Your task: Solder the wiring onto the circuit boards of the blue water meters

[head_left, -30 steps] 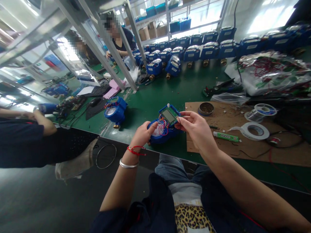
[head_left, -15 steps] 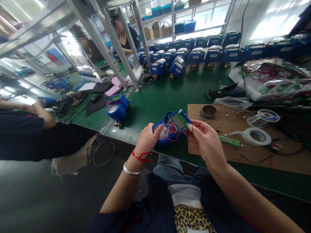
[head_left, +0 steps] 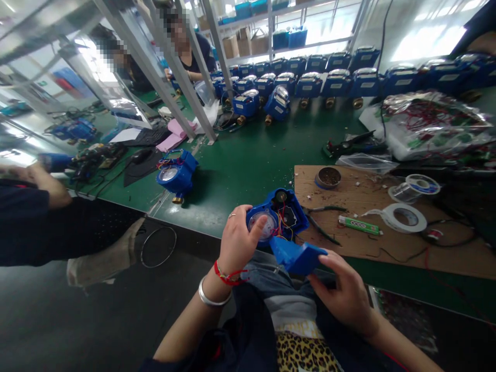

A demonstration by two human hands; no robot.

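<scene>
My left hand (head_left: 238,240) grips a blue water meter (head_left: 303,219) by its round glass dial, thumb laid over the glass. The meter's square housing lies uncovered, showing coloured wires and a dark round part inside. My right hand (head_left: 343,289) holds a blue plastic cover (head_left: 304,258) by its right end, thumb and fingers pinching it. The cover is turned with its outer side up, below the meter and close to the table's front edge. Wires run from the housing toward the cover; the cover's inner side is hidden.
Another blue meter (head_left: 176,173) stands to the left. On a cardboard sheet (head_left: 310,181) lie pliers (head_left: 323,227), a green-and-white stick (head_left: 360,225), a tape roll (head_left: 405,218), a solder spool (head_left: 414,188) and a round tin (head_left: 328,177). Several meters line the back. Co-workers sit at left.
My right hand has swung the part with the display down toward me and turned it over, so the display no longer shows. The housing's inside and the pliers have come into view.
</scene>
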